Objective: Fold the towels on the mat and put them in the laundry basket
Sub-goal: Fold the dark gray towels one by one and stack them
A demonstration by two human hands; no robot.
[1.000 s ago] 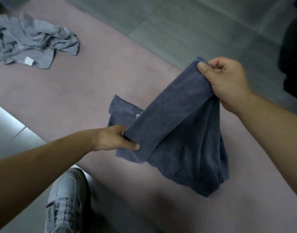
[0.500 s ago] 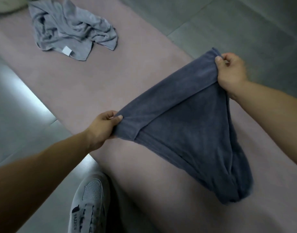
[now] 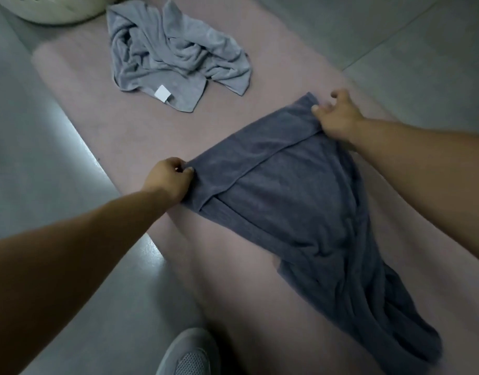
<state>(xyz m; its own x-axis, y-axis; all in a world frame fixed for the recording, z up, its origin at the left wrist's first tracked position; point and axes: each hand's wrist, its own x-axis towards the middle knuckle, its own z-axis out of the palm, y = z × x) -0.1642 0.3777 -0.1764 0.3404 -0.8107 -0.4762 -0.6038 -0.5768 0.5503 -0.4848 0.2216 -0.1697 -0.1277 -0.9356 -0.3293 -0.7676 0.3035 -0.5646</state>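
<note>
Dark-blue towel (image 3: 287, 201) | held edge near-left to far-right | tail near-right (rumpled)

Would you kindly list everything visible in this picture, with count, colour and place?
dark towel: one, dark blue-grey, partly spread over the near part of the mat.
light towel: one, light grey with a white tag, crumpled at the mat's far end.
mat: one, pink, on the floor.
laundry basket: one, off-white, top left, mostly out of frame.
floor: grey tiles, around the mat.
shoe: one, grey, bottom edge.
left hand: pinches the dark towel's left corner.
right hand: at its right corner; grip unclear.
</note>
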